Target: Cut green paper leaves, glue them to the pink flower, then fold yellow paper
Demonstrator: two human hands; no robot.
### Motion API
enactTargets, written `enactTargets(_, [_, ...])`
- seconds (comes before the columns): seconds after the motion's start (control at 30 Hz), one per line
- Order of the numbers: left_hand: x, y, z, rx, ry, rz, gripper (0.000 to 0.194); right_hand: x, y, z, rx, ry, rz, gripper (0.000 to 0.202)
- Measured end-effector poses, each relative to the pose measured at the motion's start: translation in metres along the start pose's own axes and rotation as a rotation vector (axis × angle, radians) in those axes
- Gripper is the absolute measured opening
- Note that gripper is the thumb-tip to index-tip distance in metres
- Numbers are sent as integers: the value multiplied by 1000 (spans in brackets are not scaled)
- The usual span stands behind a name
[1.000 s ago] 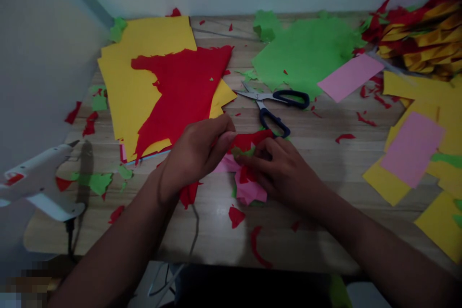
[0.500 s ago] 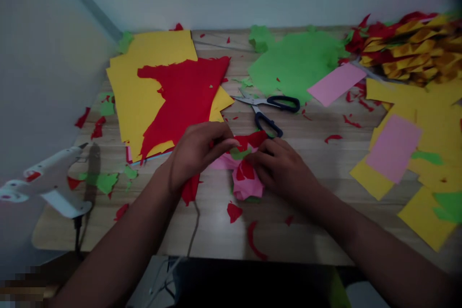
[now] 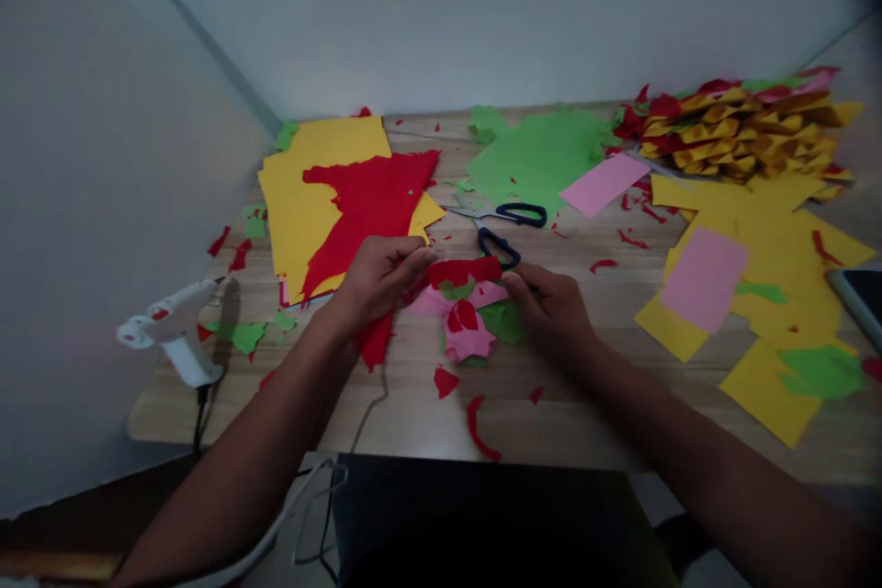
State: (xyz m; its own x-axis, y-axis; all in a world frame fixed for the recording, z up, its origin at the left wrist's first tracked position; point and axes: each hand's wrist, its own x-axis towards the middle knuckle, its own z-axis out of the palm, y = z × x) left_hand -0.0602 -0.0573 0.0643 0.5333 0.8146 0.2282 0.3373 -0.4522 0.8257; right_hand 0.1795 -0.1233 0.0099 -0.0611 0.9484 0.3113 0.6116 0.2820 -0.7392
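My left hand (image 3: 387, 283), fingers closed, pinches the left end of a red paper strip (image 3: 469, 271). At the strip's other end, my right hand (image 3: 551, 305) is closed too, thumb and forefinger together on it. The strip stretches level between them. Just below lies a pink paper flower (image 3: 467, 346) with red pieces in its middle and green paper (image 3: 505, 322) beside it. A large torn red sheet (image 3: 372, 202) reaches under my left hand. Dark-handled scissors (image 3: 497, 243) lie spread just behind the strip.
A white glue gun (image 3: 180, 331) stands at the left with its cord. Yellow sheets (image 3: 289, 202), green paper (image 3: 527, 161) and a pile of folded yellow pieces (image 3: 748, 133) lie at the back. Pink rectangles (image 3: 706, 278) and a phone-like dark object (image 3: 861, 303) are at the right.
My right hand has moved away from the flower to the red strip's right end, and the strip now shows stretched between both hands. The camera view has shifted.
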Motion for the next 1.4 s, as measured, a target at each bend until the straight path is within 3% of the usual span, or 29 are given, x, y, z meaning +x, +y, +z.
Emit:
enactTargets(0.1, [-18,25,-17,-36,193,-7,39,-2,0,-3,52,9,80,39])
enactTargets(0.23, [-56,44,-37,-339,469,-135,11,-4,-1,-3,64,1,80,28])
enactTargets(0.33, [-84,50,-40,-496,555,-280,16,-6,-1,-1,46,-73,53,26])
enactTargets(0.5, [-118,60,-32,-546,615,-388,20,-9,2,-1,40,-106,48,28])
enactTargets(0.6, [-143,60,-37,-477,679,-402,16,-10,3,-3,26,-108,41,28])
enactTargets(0.7, [-177,43,-60,-174,982,-325,13,-11,1,-4,14,-116,25,29])
enactTargets(0.73, [-189,35,-70,-24,1119,-289,17,-11,1,-4,12,-120,20,29])
enactTargets(0.77, [-200,24,-80,61,1184,-286,28,-11,0,-4,10,-122,15,29])
enactTargets(0.83, [-216,4,-95,114,1211,-360,38,-10,-2,-4,5,-123,5,30])
enactTargets(0.97, [-220,-22,-99,205,878,-655,25,-8,-2,-3,15,-129,3,31])
enactTargets(1.03, [-213,-25,-93,284,793,-738,19,-7,-2,-2,21,-131,8,32])
enactTargets(1.27, [-202,-23,-89,361,801,-812,16,-6,1,-4,6,-98,35,29])
enactTargets(1.4, [-195,-19,-86,385,825,-950,18,-4,3,-4,-19,-18,106,27])
